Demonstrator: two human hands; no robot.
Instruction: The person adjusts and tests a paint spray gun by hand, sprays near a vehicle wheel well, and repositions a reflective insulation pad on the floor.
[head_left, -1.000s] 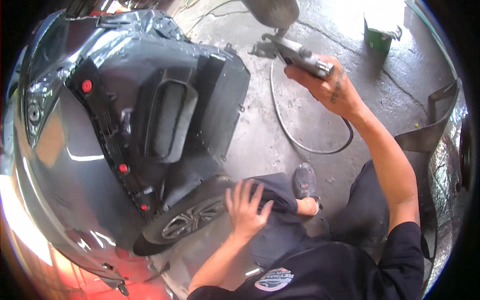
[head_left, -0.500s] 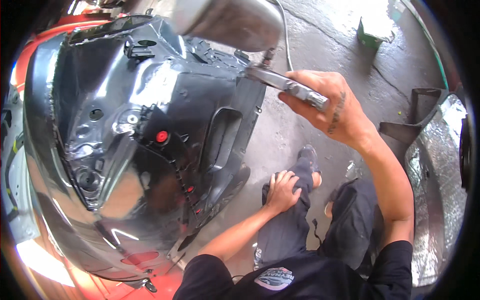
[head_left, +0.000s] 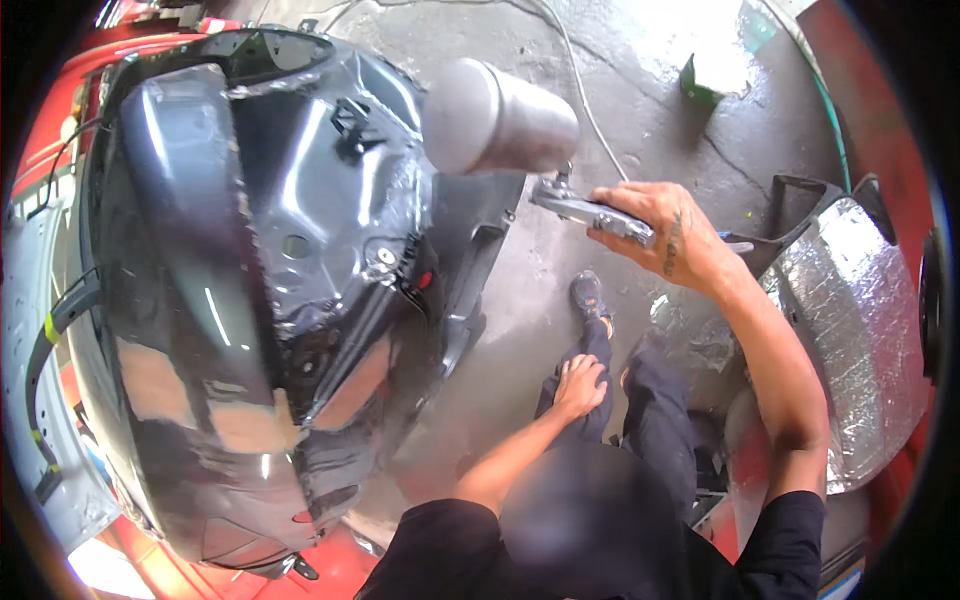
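My right hand [head_left: 682,238] is closed around the handle of a metal spray gun [head_left: 600,217], with its fingers wrapped on the grip. A dull silver cup [head_left: 505,118] is fixed to the gun and overlaps the right edge of a large glossy black car bumper [head_left: 190,330] in view. How far the cup is from the bumper I cannot tell. Several tan, bare-looking patches mark the bumper's lower part, and a red round fastener shows near its inner edge. Flat on my thigh rests my left hand [head_left: 580,388], holding nothing, its fingers stretched over the dark trousers.
A pale hose [head_left: 590,95] runs over the grey concrete floor [head_left: 520,310]. Farther off stands a green container [head_left: 705,80]. At my right lies a panel with silver foil [head_left: 855,330], beside a dark bracket-like part. Red surfaces and a light panel lie left of the bumper.
The spray gun and my right hand now appear lower, with the whole cup in sight. The view has shifted, showing more of the bumper's outer face. My left hand stays on my leg.
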